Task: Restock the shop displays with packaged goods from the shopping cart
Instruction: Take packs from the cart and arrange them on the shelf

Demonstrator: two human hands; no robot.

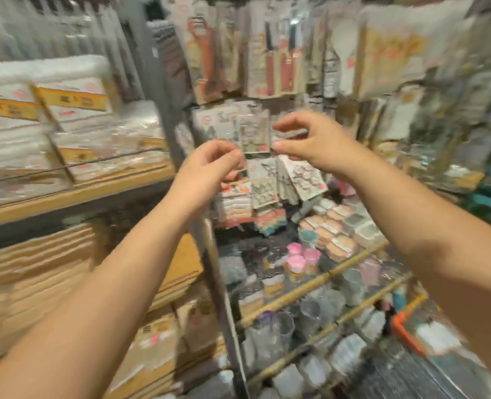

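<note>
Both forearms are reaching up from the near edge toward a hanging display of packaged goods.

Wooden shelving [74,194] is standing left of the clear packet [254,133], and pink cups [296,259] are sitting well below it. That packet is hanging among 2 rows of carded goods; the left hand [209,165] is pinching its lower left corner, while the right hand [310,142] is curling thumb and forefinger at its right edge, though blur is hiding whether they are touching.

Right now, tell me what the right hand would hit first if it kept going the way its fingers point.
Probably the clear hanging packet just left of the right hand fingertips; blur hides the depth.
</note>
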